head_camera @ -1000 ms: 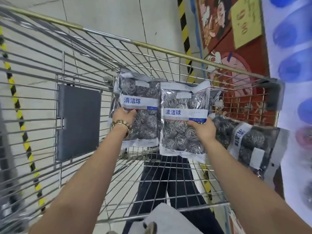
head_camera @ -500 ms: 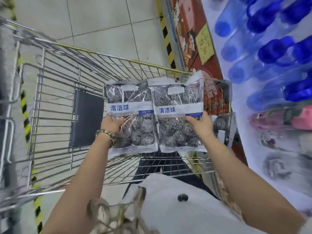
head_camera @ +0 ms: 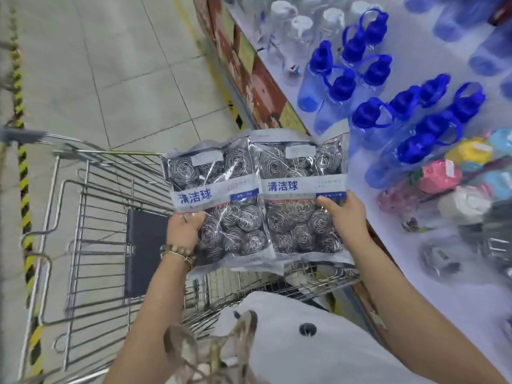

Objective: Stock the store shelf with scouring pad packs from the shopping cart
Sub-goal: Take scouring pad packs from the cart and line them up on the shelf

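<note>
Two clear packs of steel scouring balls with white-and-blue labels are held side by side above the wire shopping cart (head_camera: 83, 217). My left hand (head_camera: 184, 230) grips the left pack (head_camera: 219, 206) at its lower left. My right hand (head_camera: 345, 217) grips the right pack (head_camera: 299, 195) at its right edge, thumb on the label. The packs' right side overlaps the edge of the white store shelf (head_camera: 415, 273). Dark blurred packs (head_camera: 493, 239) lie on the shelf at the far right.
Blue-capped bottles (head_camera: 415, 126) stand in rows on the shelf, with clear bottles (head_camera: 299, 29) behind them and colourful sponges (head_camera: 457, 176) to the right. The cart's dark flap (head_camera: 144, 250) faces me. Tiled floor with yellow-black tape (head_camera: 23, 189) lies to the left.
Both hands lifted the two packs up out of the cart and toward the shelf on the right. My view swung right, bringing the shelf's bottles and sponges into sight.
</note>
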{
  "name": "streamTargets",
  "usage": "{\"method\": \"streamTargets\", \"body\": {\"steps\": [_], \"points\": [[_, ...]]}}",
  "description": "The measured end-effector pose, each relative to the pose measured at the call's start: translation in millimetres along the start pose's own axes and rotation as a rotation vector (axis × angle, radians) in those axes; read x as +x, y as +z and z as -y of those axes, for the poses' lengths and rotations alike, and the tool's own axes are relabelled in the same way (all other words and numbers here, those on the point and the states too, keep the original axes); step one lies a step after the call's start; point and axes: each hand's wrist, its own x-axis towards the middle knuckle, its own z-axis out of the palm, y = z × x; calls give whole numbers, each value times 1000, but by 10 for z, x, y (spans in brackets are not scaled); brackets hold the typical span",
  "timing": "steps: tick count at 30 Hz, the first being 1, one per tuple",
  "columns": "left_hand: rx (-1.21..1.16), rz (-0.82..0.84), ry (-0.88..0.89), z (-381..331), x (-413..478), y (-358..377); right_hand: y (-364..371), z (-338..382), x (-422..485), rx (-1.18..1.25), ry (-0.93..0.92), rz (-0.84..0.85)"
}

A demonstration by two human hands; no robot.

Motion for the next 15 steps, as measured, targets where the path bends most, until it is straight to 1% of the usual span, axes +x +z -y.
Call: {"method": "streamTargets", "body": {"steps": [5, 7, 10, 15], "points": [[-142, 102, 4, -86, 34, -7, -160, 61, -346, 24, -15, -172], [-152, 147, 55, -127, 12, 37, -222, 43, -478, 38, -7, -225], [-115, 195, 117, -200, -85, 115, -333, -33, -693, 111, 26, -317], [47, 257, 231, -339, -374, 331, -582, -252, -1123, 145, 103, -469]]}}
